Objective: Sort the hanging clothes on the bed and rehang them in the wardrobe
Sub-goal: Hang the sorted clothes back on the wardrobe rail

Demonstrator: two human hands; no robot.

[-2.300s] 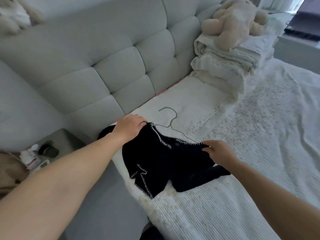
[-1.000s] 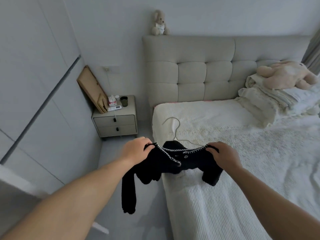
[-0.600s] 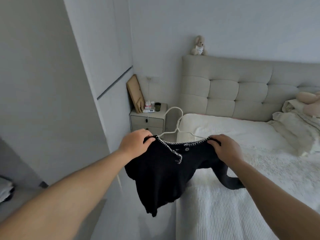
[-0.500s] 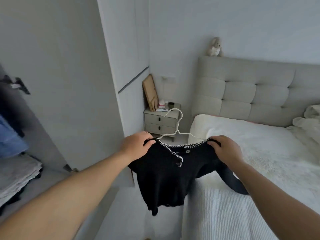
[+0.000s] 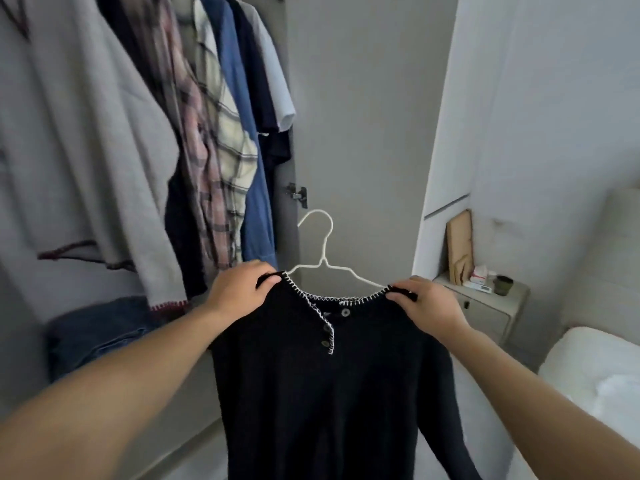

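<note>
A black knit top with white stitched neckline and buttons hangs on a white wire hanger, held up in front of me. My left hand grips its left shoulder and my right hand grips its right shoulder. The hanger's hook points up, free of any rail. The open wardrobe stands just ahead and to the left, with several garments hanging in it: grey, plaid, blue and dark ones. The rail itself is out of view.
The wardrobe door stands open behind the hanger, with a hinge on its edge. Folded denim lies on a wardrobe shelf at lower left. A nightstand with small items and the bed corner are at right.
I have lifted the black top off the bed by both shoulders and turned left from the bed to face the open wardrobe. The top now hangs straight down.
</note>
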